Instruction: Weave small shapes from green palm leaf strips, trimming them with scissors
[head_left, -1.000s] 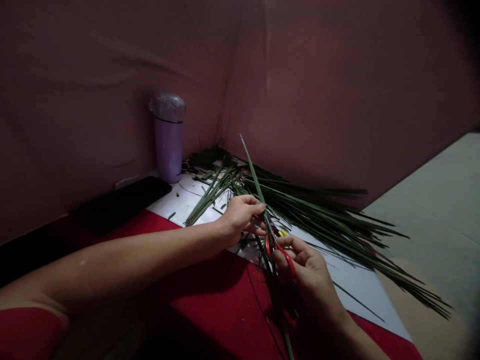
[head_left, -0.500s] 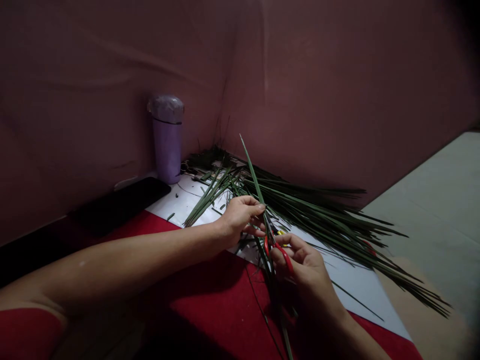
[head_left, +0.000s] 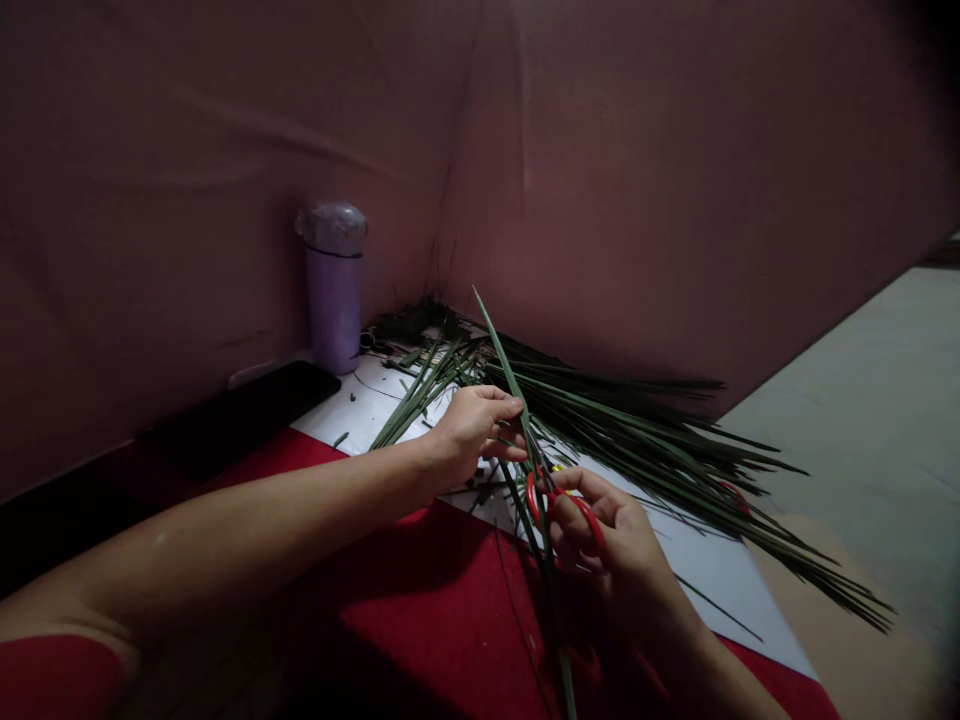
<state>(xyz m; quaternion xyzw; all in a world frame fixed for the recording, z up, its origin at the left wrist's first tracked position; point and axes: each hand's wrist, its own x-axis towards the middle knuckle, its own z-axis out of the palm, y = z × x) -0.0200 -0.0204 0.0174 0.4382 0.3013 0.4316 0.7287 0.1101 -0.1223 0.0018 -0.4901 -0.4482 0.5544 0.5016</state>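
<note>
My left hand (head_left: 484, 425) is closed, pinching a long green leaf blade (head_left: 498, 345) between thumb and finger; its tip points up and away, and its lower part trails down past my right hand. My right hand (head_left: 604, 520) grips a pair of scissors with red handles (head_left: 592, 525), thumb and fingers around the loops. The scissor blades point up toward my left fingertips and lie against the leaf. Whether they are cutting into it I cannot tell. Behind my hands a large bundle of long green leaves (head_left: 637, 420) spreads to the right.
A purple tumbler (head_left: 334, 310) with a plastic-covered top stands at the back left, beside a flat black object (head_left: 247, 405). A smaller bunch of leaves (head_left: 420, 395) and scraps lie on the white sheet (head_left: 765, 600), over red cloth (head_left: 405, 600). Pink sheeting (head_left: 637, 200) rises behind.
The red scissor handles are spread wider apart than before. Both hands stay in nearly the same place on the leaf, and the view has shifted slightly.
</note>
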